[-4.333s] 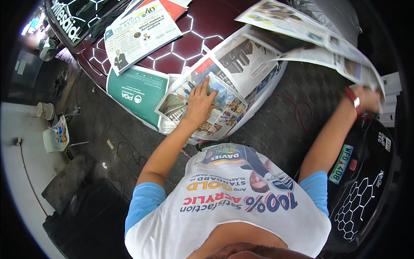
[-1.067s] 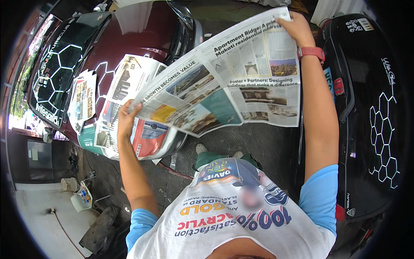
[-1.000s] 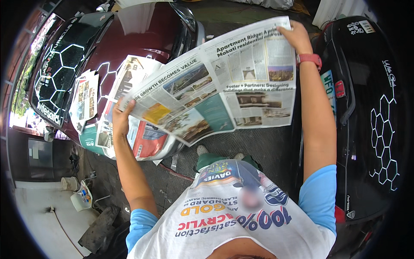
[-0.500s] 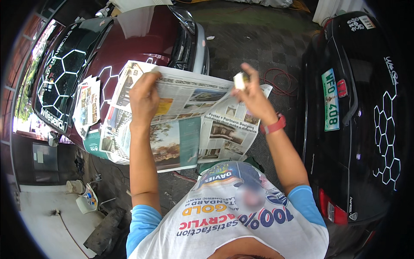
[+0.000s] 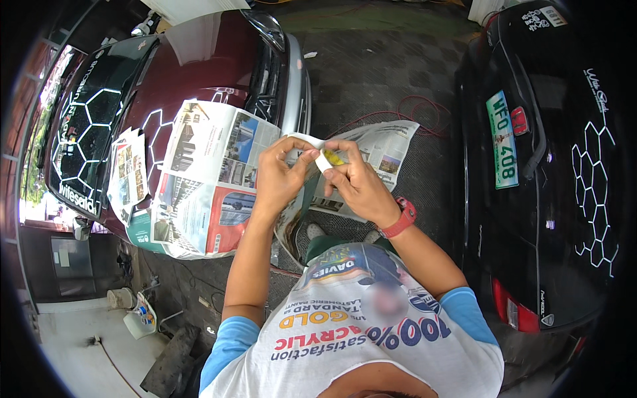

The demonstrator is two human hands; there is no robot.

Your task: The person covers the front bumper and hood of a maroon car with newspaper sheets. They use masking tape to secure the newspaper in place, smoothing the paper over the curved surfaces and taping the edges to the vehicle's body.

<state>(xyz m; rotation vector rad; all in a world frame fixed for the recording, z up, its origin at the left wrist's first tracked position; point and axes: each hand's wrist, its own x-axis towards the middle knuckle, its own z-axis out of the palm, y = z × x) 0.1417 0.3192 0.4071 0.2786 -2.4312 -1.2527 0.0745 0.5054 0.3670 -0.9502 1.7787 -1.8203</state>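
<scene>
Between my hands is a roll of white tape with some yellow showing at its inside. My right hand grips the roll with thumb and fingers. A short white strip curves from the roll to my left hand, whose thumb and fingers are pinched on it. Behind and below the hands are newspaper sheets. They drape over the front of a maroon car, and another newspaper part spreads to the right, partly hidden by my hands.
More loose printed sheets lie on the car at the left. A black car stands on the right. A red hose coils on the dark tiled floor. At the lower left are a pale bucket and a white container.
My left hand has let go of the newspaper's upper edge and moved right to the tape. My right hand has come down and left. The newspaper has sunk open over the car.
</scene>
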